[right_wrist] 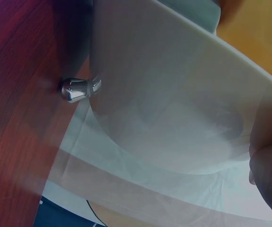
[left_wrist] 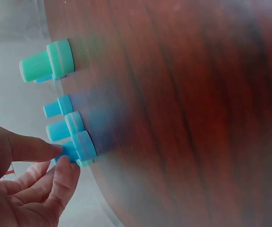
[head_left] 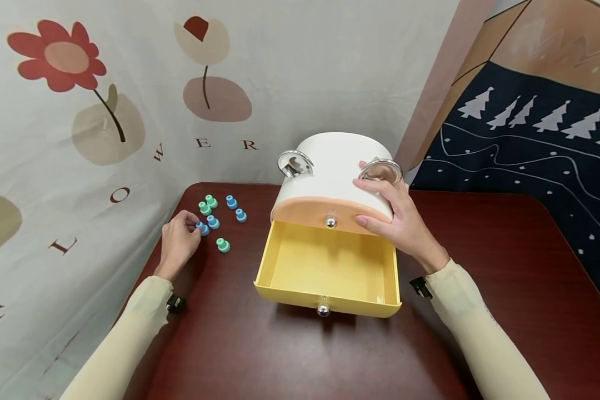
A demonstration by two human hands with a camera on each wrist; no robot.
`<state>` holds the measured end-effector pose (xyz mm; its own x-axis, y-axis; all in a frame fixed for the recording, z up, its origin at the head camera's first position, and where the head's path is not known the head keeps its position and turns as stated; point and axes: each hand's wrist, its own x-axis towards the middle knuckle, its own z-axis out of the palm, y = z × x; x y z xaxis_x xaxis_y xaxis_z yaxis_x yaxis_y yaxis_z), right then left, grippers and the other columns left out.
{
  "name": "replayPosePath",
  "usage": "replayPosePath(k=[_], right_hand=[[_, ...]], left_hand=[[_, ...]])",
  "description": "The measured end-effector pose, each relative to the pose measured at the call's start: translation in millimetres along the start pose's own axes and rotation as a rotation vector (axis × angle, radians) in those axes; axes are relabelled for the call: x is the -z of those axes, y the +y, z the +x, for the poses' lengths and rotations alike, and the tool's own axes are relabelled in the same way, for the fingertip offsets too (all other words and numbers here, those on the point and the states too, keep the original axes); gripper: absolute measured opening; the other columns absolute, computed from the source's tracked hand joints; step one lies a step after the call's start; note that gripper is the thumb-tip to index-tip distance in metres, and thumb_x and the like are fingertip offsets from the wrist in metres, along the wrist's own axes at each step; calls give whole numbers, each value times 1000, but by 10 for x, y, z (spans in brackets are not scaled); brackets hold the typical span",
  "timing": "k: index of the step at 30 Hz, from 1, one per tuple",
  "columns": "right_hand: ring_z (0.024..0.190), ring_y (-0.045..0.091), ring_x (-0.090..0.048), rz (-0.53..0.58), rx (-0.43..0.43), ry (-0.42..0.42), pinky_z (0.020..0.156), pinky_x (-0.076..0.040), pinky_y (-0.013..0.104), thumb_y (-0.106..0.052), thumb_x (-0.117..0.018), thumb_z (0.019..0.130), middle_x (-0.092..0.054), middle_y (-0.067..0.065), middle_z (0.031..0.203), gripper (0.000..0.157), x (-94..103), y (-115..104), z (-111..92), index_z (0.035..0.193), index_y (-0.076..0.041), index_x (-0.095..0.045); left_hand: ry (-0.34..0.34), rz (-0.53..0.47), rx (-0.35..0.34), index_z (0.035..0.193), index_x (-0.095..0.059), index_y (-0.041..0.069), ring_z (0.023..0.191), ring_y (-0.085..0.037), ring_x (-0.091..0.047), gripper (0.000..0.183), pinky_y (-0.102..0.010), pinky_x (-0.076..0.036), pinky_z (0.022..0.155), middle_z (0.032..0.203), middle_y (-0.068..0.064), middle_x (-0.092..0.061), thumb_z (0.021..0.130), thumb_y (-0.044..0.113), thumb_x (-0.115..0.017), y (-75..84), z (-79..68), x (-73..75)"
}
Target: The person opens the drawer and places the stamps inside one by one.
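Across a dark red tabletop (head_left: 220,350), a yellow drawer (head_left: 330,261) is pulled out from a white cabinet (head_left: 340,161), toward the viewer. Farther left, a blue peg (left_wrist: 84,145) is pinched between thumb and fingertips of the left hand (head_left: 180,239), among three more blue pegs (head_left: 213,223) and three green pegs (head_left: 223,245). The cabinet is gripped at its right side by the right hand (head_left: 405,219), thumb set on the orange front (head_left: 300,211), fingers parted over the top near a silver disc (head_left: 380,171). Beyond, flower-printed cloth (head_left: 290,66) is hung.
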<state>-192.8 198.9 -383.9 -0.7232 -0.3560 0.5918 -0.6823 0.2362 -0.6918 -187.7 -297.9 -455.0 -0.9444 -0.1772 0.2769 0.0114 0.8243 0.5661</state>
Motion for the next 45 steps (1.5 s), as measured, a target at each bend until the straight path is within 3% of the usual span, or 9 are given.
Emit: replayPosePath(k=[4, 10, 15, 19, 30, 36, 40, 43, 45], right_hand=[[151, 26, -36, -13, -8, -8, 114, -17, 58, -16, -87, 86, -46, -3, 169, 63, -7, 15, 1, 146, -20, -69], [151, 27, -36, -12, 1, -8, 111, -18, 57, -16, -89, 85, -46, 0, 169, 64, -9, 20, 9, 145, -18, -69], [152, 27, -36, -5, 2, 6, 113, -17, 57, -14, -89, 82, -47, 1, 168, 65, -3, 1, 14, 145, -16, -69], [152, 25, -35, -1, -9, 14, 116, -16, 58, -11, -87, 82, -47, 0, 168, 66, 4, -10, -2, 145, -15, -69], [153, 23, -35, 2, 4, 17, 116, -16, 58, -11, -86, 83, -48, 0, 168, 65, -10, -13, 4, 146, -16, -69], [153, 23, -35, 5, 7, 16, 118, -15, 58, -11, -85, 84, -48, -1, 168, 64, -10, -13, 17, 146, -16, -69], [153, 23, -35, 6, 8, 22, 118, -15, 57, -10, -86, 83, -48, 1, 167, 65, -6, -2, 10, 145, -14, -69], [153, 24, -35, 4, 6, 24, 118, -15, 56, -9, -87, 82, -48, 2, 168, 66, -4, 5, 6, 145, -14, -69], [154, 25, -35, 1, 5, 23, 119, -15, 57, -9, -88, 82, -48, 2, 168, 66, -6, 7, 5, 145, -13, -69]], left_hand=[[3, 1, 20, 104, -73, -7, 89, -40, -74, 10, -39, -54, 75, 97, -25, -76, 98, 1, -75, -12, -59, 38], [82, -39, 12, 103, -78, -2, 76, -23, -73, 10, -14, -45, 64, 91, -18, -78, 97, 6, -80, 96, -199, 165], [193, -141, -95, 104, -79, 1, 67, -7, -59, 11, -13, -40, 61, 88, -13, -77, 95, 3, -83, 365, -283, 321], [220, -245, -195, 106, -80, 3, 68, -6, -56, 14, -16, -40, 63, 88, -9, -76, 93, 2, -85, 685, -358, 398], [148, -416, -394, 110, -79, 3, 73, -14, -55, 23, -19, -45, 66, 92, -6, -65, 90, -7, -85, 1399, -642, 572], [68, -563, -480, 110, -79, 4, 81, -16, -60, 29, -20, -46, 65, 97, -3, -74, 86, -13, -85, 1684, -760, 558], [24, -566, -591, 109, -80, 7, 82, -18, -59, 31, -23, -44, 63, 97, 0, -77, 85, -10, -88, 1820, -784, 454], [-5, -507, -670, 107, -80, 8, 80, -18, -54, 30, -24, -43, 64, 92, 1, -74, 83, -8, -90, 1877, -789, 338], [-36, -452, -684, 105, -80, 9, 79, -16, -51, 29, -23, -41, 64, 87, 0, -68, 82, -5, -91, 1905, -803, 264]])
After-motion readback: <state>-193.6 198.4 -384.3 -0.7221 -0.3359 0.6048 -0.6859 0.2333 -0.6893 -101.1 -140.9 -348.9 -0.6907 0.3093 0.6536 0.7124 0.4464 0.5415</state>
